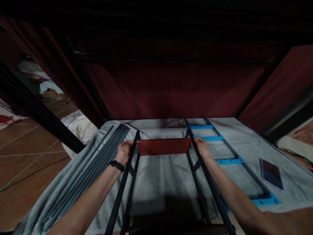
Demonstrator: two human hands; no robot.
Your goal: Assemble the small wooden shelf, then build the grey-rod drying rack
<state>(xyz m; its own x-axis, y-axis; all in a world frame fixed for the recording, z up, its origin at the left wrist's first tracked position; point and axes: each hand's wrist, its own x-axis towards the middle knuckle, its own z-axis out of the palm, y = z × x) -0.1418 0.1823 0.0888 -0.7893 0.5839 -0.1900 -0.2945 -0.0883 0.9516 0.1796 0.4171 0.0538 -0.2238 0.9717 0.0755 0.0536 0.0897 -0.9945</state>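
Note:
A black metal rack frame (pixel 119 192) lies in front of me, its two sides running away from me. Near its far end a reddish-brown board (pixel 164 147) spans between the two sides. My left hand (pixel 124 151), with a black band on the wrist, is closed around the left side by the board's left end. At the board's right end my right hand (pixel 201 147) is closed on the right side. Some fingertips of both hands are hidden behind the black bars.
On the grey blanket (pixel 168 176), a bundle of grey rods (pixel 97 166) lies at the left. Right of the rack is a ladder-like frame with blue crosspieces (pixel 231 161), then a phone-like dark-screened device (pixel 271 174). A dark red panel (pixel 171 88) rises behind.

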